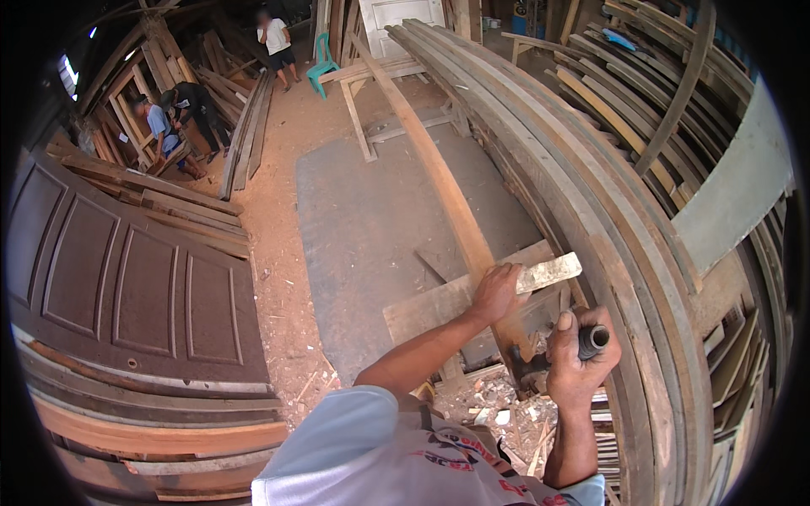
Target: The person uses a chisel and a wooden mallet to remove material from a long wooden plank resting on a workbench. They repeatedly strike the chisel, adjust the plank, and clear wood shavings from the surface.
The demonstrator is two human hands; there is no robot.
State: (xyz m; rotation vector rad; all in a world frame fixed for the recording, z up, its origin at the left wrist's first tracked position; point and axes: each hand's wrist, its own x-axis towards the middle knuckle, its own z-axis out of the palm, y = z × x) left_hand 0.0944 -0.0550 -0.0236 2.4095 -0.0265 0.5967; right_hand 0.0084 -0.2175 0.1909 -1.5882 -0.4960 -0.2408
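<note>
A long brown plank [443, 185] runs from a far trestle down toward me. My left hand [498, 293] is closed at its near part, gripping the end of a short pale wood block [550, 272] that juts out to the right. In front of my body on the right, my right hand [580, 358] wraps round a dark tool [594, 339] with a round, hollow-ended handle. The tool's dark metal part [527, 368] lies by the plank's near end; its exact kind is hard to tell. Wood chips [506, 415] litter the ground below.
Long stacked boards [582, 211] run close along my right, with more lumber beyond. At left, a dark brown panelled door [126, 282] lies on timber. A wooden trestle [354, 118] and a green chair [321, 67] stand ahead. Several people [277, 42] are farther off.
</note>
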